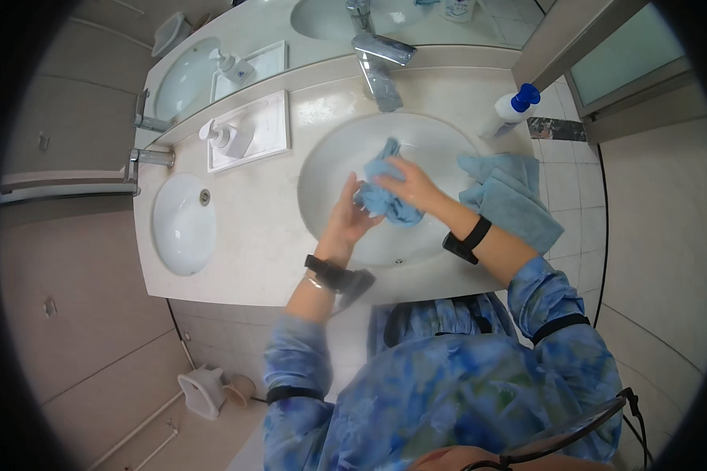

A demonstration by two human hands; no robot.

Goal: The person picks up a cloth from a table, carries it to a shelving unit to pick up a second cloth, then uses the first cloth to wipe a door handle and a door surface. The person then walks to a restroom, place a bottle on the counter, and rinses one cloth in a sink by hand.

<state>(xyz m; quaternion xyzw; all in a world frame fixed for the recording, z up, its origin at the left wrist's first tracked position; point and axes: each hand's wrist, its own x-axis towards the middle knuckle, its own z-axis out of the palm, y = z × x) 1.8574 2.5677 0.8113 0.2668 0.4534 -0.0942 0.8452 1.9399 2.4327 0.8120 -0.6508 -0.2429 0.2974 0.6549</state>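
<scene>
Over the oval white sink (322, 149), a crumpled light-blue cloth (401, 210) is bunched between my two hands. My left hand (349, 218) holds it from the left side, its thumb up and its other fingers partly hidden by the folds. From the right, my right hand (411, 187) grips the upper part, fingers bent over the fabric. One end of the cloth sticks up past the right fingers. Behind the sink stands a chrome faucet (379, 78); I cannot make out whether water runs. Each wrist wears a black band.
Right of the sink lies a folded blue-grey towel (514, 200), hanging past the counter edge. A white pump bottle with a blue top (511, 112) stands behind it. On the left are a white tray (273, 118) with a soap dispenser (226, 140) and a smaller basin (182, 235).
</scene>
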